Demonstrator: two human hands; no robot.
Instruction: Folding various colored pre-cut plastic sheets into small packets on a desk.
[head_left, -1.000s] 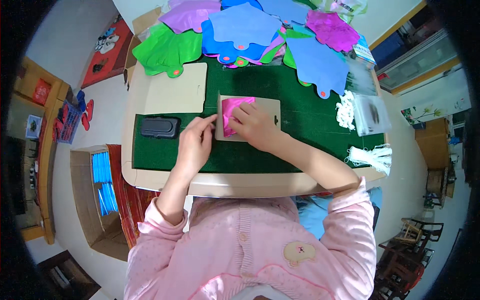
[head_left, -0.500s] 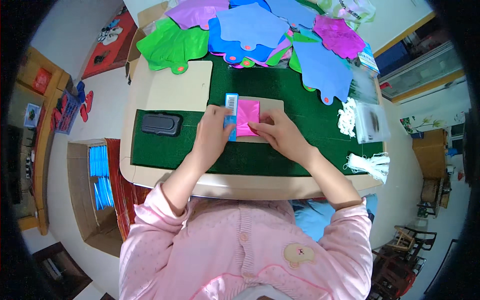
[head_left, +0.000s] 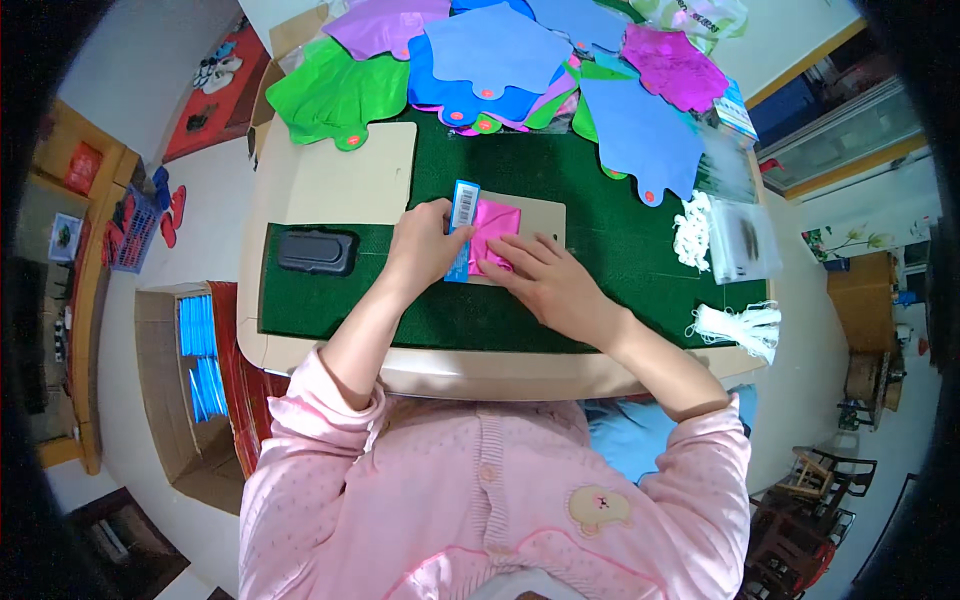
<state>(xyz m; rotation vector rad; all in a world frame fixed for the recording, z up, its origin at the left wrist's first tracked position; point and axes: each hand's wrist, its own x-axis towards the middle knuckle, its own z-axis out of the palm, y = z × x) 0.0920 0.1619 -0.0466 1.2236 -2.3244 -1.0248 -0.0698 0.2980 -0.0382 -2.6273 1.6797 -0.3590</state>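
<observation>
A shiny pink folded sheet (head_left: pixel 496 218) lies on a small beige board (head_left: pixel 546 216) in the middle of the green mat. Along its left side runs a narrow blue card (head_left: pixel 464 207) with a barcode, tilted slightly. My left hand (head_left: pixel 416 254) grips the card's left edge, thumb on top near the pink sheet. My right hand (head_left: pixel 556 288) lies with outstretched fingers on the lower right part of the sheet, pressing on it and partly covering both sheet and board.
Flat green (head_left: pixel 345 92), blue (head_left: pixel 497 50), purple and magenta (head_left: pixel 675 65) shapes with round orange dots cover the table's far side. A beige board (head_left: pixel 350 175) and black case (head_left: pixel 317 251) lie left. White string bundles (head_left: pixel 735 328) and clear bags (head_left: pixel 745 243) lie right.
My right hand has gone from pinching the pink sheet's right edge to lying spread on it. The blue card has tilted a little, its top leaning right.
</observation>
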